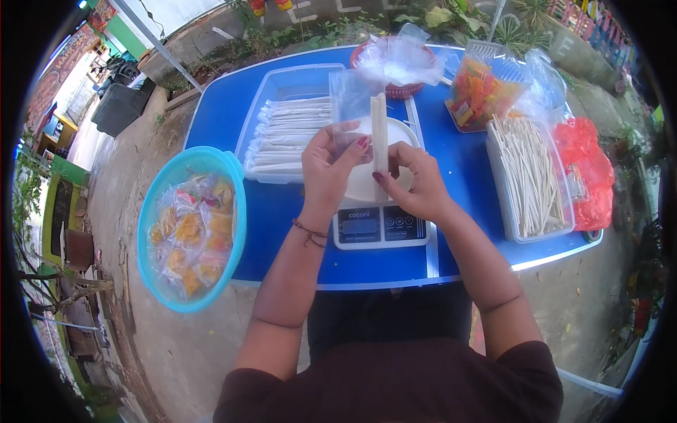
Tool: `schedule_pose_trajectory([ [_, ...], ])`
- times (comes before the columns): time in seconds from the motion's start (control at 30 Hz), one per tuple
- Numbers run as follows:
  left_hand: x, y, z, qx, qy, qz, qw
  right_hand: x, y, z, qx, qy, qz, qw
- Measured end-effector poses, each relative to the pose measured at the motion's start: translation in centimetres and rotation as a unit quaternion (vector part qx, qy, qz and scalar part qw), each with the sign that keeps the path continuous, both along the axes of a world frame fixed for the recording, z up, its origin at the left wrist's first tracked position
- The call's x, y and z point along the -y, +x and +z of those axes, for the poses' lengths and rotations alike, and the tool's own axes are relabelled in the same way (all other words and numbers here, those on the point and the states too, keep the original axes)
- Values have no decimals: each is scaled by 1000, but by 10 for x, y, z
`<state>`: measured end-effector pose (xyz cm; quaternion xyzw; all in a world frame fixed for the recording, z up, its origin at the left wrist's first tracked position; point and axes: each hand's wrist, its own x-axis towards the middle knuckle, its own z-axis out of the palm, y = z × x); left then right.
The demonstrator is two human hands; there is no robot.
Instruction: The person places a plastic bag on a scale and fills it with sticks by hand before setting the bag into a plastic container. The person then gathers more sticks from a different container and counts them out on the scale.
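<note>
Two hands over scale (381, 227): left hand (330, 168) pinching clear bag (350, 99), right hand (416, 180) pinching white sticks (379, 130); blue basin (190, 229) at 9 o'clock.

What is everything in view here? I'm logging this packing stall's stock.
blue folding table: one, centre
white digital kitchen scale: one, table front
turquoise plastic basin of orange snack packets: one, left
clear lidded tub of packed white sticks: one, behind left
clear tub of loose white sticks: one, right
red basket: one, far edge
small clear plastic bag: one, left hand
white sticks: several, right hand
left hand
right hand
</note>
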<state>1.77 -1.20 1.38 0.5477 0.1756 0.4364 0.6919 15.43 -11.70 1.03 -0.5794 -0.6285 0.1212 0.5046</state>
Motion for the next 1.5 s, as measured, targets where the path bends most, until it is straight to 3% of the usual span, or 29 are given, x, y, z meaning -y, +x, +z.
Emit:
schedule_pose_trajectory([
  [0.2,-6,-1,-7,12,-35,-41,998,1,0,0,-33,-27,7,999],
  [0.3,-4,-1,-4,20,-54,-32,998,1,0,-1,-123,-41,28,991],
  [0.47,-3,-1,-6,28,5,25,999,2,0,-1,-62,-21,8,998],
  [0.6,-1,-1,-5,48,-19,44,998,3,-4,0,-35,-18,-2,999],
  [0.8,-2,0,-3,90,-58,79,991,2,-5,-2,-129,-1,35,991],
  [0.9,-4,-1,-4,117,-66,97,986,-3,-3,-9,-99,36,-12,994],
  [1.13,-7,-1,-4,141,-101,63,983,-7,4,-4,-282,23,-23,959],
  [1.5,-10,1,-5,152,-128,75,977,-7,16,-1,-368,-23,-23,929],
])
